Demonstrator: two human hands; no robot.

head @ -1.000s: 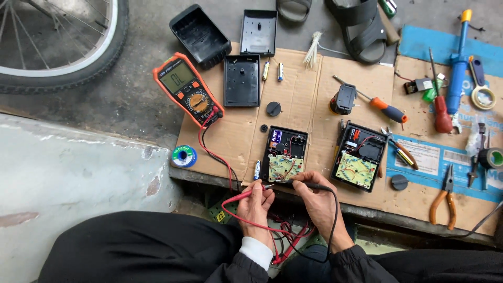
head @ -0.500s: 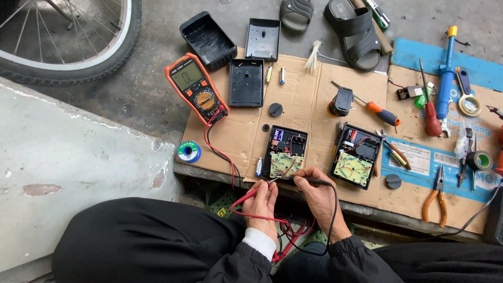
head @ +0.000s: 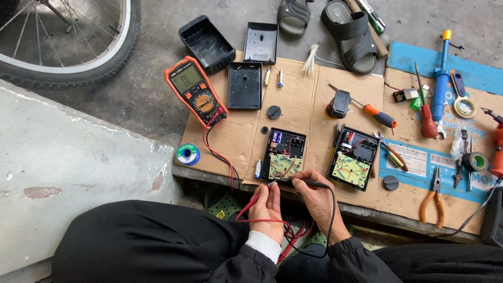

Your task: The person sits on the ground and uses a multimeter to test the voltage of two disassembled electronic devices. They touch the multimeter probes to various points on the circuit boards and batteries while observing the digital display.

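Probing step, I'd say: left hand (head: 266, 205) pinches red probe (head: 255, 198), right hand (head: 313, 195) pinches black probe (head: 313, 183), tips at near edge of open circuit board (head: 284, 165) on cardboard (head: 309, 110). Next needs steady tips, eyes on meter (head: 195, 90). Battery (head: 258, 169), 2nd board (head: 351, 169) close by; leads cross lap.

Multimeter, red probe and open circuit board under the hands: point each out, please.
multimeter (head: 195, 90), head view, on its orange case below the screen.
red probe (head: 255, 198), head view, on its shaft by the left hand.
open circuit board (head: 285, 165), head view, on the green board.
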